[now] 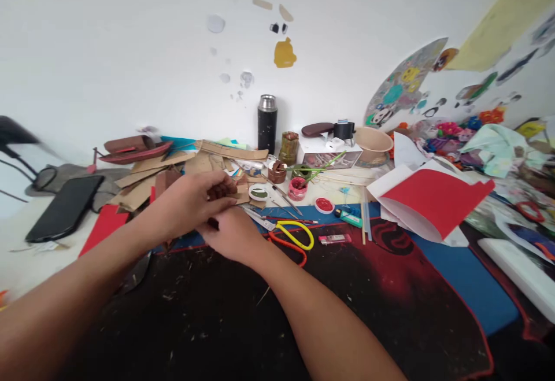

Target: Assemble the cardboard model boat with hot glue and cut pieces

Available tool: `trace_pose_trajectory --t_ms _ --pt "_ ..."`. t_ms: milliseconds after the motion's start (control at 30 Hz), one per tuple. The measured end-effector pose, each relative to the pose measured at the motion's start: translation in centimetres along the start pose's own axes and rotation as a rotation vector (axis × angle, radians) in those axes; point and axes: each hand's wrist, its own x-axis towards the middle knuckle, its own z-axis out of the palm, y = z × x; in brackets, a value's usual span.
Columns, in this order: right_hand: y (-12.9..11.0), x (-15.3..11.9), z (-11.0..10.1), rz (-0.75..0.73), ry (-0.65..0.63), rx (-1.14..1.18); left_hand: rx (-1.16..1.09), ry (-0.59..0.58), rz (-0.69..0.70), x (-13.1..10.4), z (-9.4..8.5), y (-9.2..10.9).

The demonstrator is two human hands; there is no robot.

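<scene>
My left hand [197, 199] reaches in from the left, its fingers curled and its thumb crossing towards my right hand [234, 233]. The two hands touch over the far edge of the black desk mat [208, 323]. Whatever the left fingers hold, if anything, is too small or hidden to make out. The right fingers are mostly covered by the left hand. Behind the hands lie brown cardboard pieces [203, 161] and a small brown block-like thing [167, 181]. Just right of my right hand lie scissors with a yellow and a red handle loop [299, 235].
Paint jars [298, 189], a red-filled lid [324, 205] and a green-filled lid [259, 192] stand beyond the hands. A black flask [267, 124] stands by the wall. A phone [65, 207] lies left, red paper [433, 199] right, and lighters [335, 239] near the mat's edge.
</scene>
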Motion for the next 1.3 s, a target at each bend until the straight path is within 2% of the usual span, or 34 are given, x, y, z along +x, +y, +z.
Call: trace_pose_trajectory --t_ms 100,200,333,467,600,767,833,967,1033,1100,1233,1300 --pt "0.3 -0.1 0.0 0.039 -0.021 0.204 -0.143 0.201 -0.101 -2.9 -0.4 -0.6" --pt "0.7 -0.2 0.3 0.098 -0.049 0.422 -0.240 0.393 -0.185 -4.8 -0.5 -1.4" --pt "1.0 0.1 0.6 0.176 -0.012 0.654 -0.363 0.355 -0.274 -6.1 0.1 -2.7" --pt "1.1 0.5 0.1 0.222 0.036 0.829 -0.499 0.362 -0.306 -6.7 0.6 -3.5" --pt "1.2 0.5 -0.3 0.174 0.072 0.903 -0.586 0.348 -0.347 -7.2 0.7 -3.7" --pt "1.0 0.4 -0.1 0.202 0.020 0.942 -0.581 0.333 -0.347 -7.5 0.9 -3.7" --pt "1.1 0.6 -0.4 0.210 0.120 0.982 -0.578 0.343 -0.341 -7.5 1.0 -3.7" --pt "2.0 1.1 -1.9 0.246 0.488 1.053 -0.608 0.362 -0.328 -7.6 1.0 -3.9" --pt "2.2 1.2 -2.3 0.258 0.563 1.041 -0.610 0.375 -0.331 -7.7 1.0 -3.9" --pt "2.0 1.1 -2.1 0.255 0.509 1.026 -0.594 0.396 -0.335 -7.7 1.1 -3.8" --pt "0.9 0.5 -1.0 0.208 0.220 1.008 -0.598 0.400 -0.343 -7.7 1.3 -3.5" --pt "0.5 0.3 -0.7 0.187 0.130 0.982 -0.586 0.398 -0.346 -7.7 1.3 -3.2"
